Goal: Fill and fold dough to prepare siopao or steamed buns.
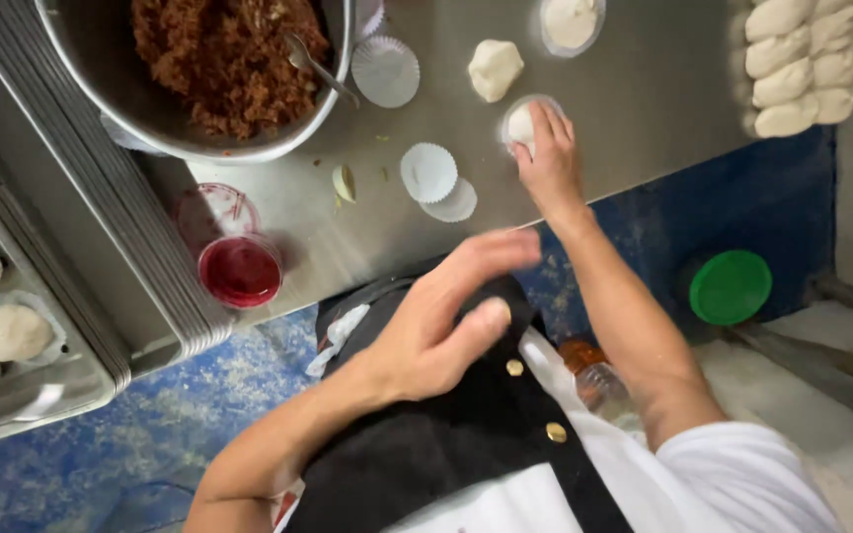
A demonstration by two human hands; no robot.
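Dough ball sits in a white paper cup liner on the steel table, near the front edge. Right hand rests over it, fingers curled down around the ball and pressing or seating it; exact grip is partly hidden by the knuckles.

Left hand held off the table above the dark apron, fingers spread and loose, holding nothing; motion-blurred.

Nearby: two empty liners overlapping just left of the ball, a bare dough piece behind it, another filled liner further back. Large metal bowl of brown shredded filling with spoon at left rear. Small red-liquid cup close to the table's front edge. Tray of finished buns at far left; raw dough portions at right.

Risks, as judged:
- Too much downward pressure could flatten the ball or crumple the thin liner.
- One-handed work; the liner may slide on smooth steel.
- Red cup sits where a forearm sweep could tip it.
- Empty liners are light and easily knocked off.
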